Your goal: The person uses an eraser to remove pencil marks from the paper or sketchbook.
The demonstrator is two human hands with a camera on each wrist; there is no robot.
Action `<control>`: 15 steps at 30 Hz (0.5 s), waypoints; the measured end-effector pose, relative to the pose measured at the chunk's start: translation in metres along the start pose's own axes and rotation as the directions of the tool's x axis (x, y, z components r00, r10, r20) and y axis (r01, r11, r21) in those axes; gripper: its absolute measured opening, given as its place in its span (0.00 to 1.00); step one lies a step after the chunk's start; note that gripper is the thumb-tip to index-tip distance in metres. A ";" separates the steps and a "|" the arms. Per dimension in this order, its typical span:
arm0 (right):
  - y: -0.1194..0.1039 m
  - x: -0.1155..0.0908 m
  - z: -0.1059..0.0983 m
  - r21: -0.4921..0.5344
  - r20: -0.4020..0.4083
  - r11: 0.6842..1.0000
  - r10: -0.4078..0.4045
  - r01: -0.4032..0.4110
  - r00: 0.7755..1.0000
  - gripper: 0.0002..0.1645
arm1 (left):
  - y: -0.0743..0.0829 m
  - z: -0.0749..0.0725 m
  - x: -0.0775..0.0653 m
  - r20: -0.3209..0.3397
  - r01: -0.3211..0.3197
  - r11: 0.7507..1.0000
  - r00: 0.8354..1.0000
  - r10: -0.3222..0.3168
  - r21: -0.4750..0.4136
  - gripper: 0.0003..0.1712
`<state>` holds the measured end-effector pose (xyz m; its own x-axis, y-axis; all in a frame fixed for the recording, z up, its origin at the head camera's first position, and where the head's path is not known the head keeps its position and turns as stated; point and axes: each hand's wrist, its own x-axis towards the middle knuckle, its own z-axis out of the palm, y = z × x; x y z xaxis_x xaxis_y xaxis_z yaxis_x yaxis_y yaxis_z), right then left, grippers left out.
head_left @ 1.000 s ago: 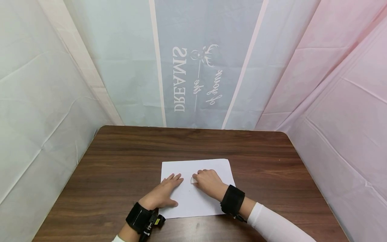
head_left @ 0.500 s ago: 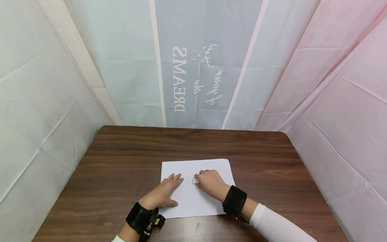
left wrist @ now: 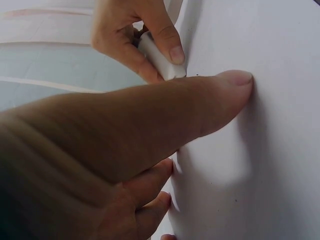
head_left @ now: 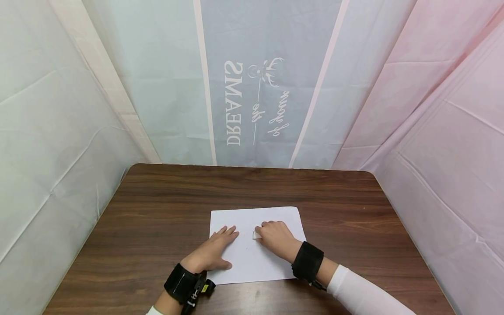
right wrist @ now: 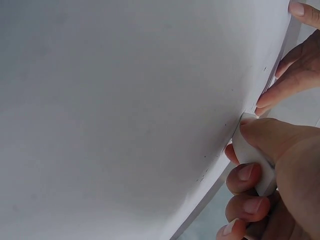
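Observation:
A white sheet of paper lies on the table. My right hand grips a white eraser between thumb and curled fingers, its end against the paper right of the middle. In the left wrist view the eraser shows as a pale block under the thumb. My left hand rests on the paper's left part with fingers spread and straight, holding nothing. Small dark specks dot the paper near the eraser in the right wrist view.
The brown wooden table reaches to a pale blue printed curtain behind. White and pink sheets hang along its left and right sides. Black straps with cameras circle both wrists.
My right hand has shifted slightly to the right over the paper with the eraser in its grip. The left hand and the paper have stayed in place.

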<state>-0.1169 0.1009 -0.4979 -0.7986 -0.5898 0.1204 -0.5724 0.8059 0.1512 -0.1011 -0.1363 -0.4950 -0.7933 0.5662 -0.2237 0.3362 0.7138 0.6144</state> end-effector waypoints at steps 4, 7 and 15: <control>0.001 -0.001 0.000 0.001 -0.003 1.000 -0.001 0.001 1.000 0.11 | 0.000 0.001 0.000 0.003 0.002 1.000 1.000 -0.002 0.001 0.50; 0.002 -0.002 0.000 0.004 -0.001 1.000 -0.001 0.001 1.000 0.11 | 0.000 0.000 -0.001 0.003 0.001 1.000 1.000 -0.001 0.002 0.50; 0.004 -0.004 0.000 0.002 0.004 1.000 0.004 -0.004 1.000 0.11 | -0.001 0.000 0.000 -0.002 0.000 1.000 1.000 0.001 0.012 0.50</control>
<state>-0.1161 0.1065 -0.4974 -0.8018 -0.5861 0.1167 -0.5694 0.8085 0.1487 -0.1012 -0.1368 -0.4951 -0.7941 0.5658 -0.2219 0.3428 0.7185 0.6052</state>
